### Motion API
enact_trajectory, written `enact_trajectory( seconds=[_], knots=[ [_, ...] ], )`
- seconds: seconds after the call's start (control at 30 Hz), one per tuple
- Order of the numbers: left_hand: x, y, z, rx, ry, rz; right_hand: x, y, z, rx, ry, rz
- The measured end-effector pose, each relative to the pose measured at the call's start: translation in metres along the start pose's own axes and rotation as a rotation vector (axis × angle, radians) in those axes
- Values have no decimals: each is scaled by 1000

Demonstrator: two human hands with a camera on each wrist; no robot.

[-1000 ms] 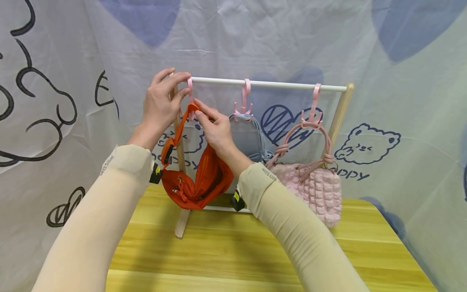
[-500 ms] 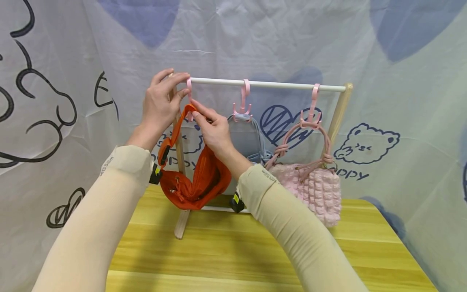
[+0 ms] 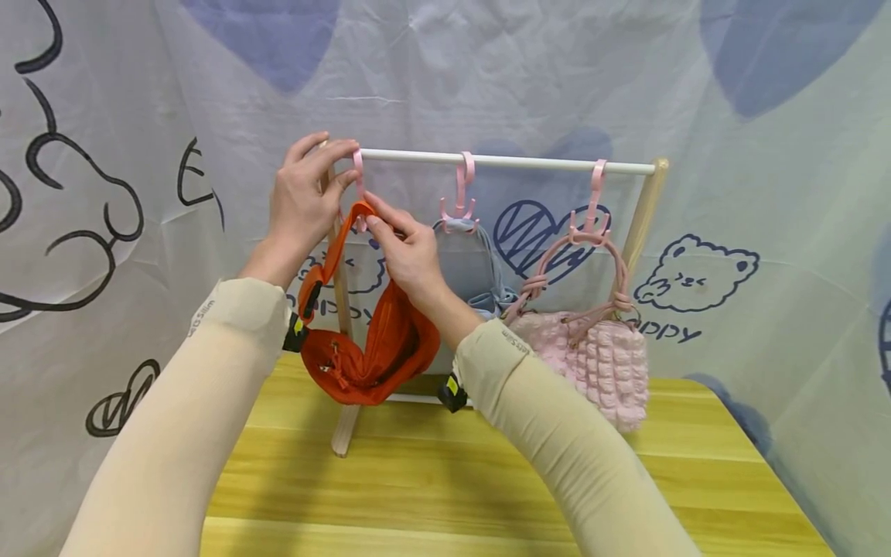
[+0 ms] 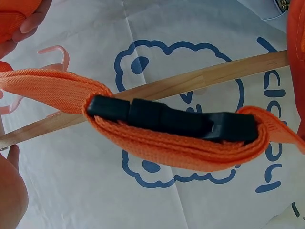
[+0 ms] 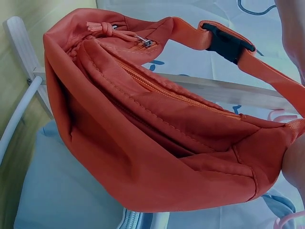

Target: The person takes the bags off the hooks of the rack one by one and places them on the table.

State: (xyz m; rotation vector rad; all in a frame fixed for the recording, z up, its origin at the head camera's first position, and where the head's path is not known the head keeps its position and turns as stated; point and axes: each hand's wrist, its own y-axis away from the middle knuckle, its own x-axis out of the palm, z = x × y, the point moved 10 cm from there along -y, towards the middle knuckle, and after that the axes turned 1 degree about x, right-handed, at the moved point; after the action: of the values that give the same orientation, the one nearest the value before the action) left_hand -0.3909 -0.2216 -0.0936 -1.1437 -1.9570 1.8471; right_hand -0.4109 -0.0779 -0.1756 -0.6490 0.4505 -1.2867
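The orange bag (image 3: 372, 352) hangs by its strap (image 3: 341, 236) at the leftmost pink hook (image 3: 359, 186) on the rail (image 3: 515, 161). Left hand (image 3: 302, 197) pinches the hook; right hand (image 3: 407, 251) pinches the strap. Soft, light, floppy: best held by the webbing strap.

Place: staged demo corner, not a lived-in room
Backdrop: cartoon-print sheet (image 3: 696, 93)
Furniture: yellow wooden table (image 3: 445, 495), small display rack (image 3: 501, 161) with pink hooks (image 3: 459, 186)
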Motion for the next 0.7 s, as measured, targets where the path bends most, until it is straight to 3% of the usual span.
enact_trajectory(
  seconds=[0.5, 0.7],
  knots=[
    [7, -2, -6, -13, 10, 49, -20, 12, 11, -49, -64, -50],
    [6, 1, -4, -74, 48, 100, -29, 18, 17, -60, -75, -52]
  ],
)
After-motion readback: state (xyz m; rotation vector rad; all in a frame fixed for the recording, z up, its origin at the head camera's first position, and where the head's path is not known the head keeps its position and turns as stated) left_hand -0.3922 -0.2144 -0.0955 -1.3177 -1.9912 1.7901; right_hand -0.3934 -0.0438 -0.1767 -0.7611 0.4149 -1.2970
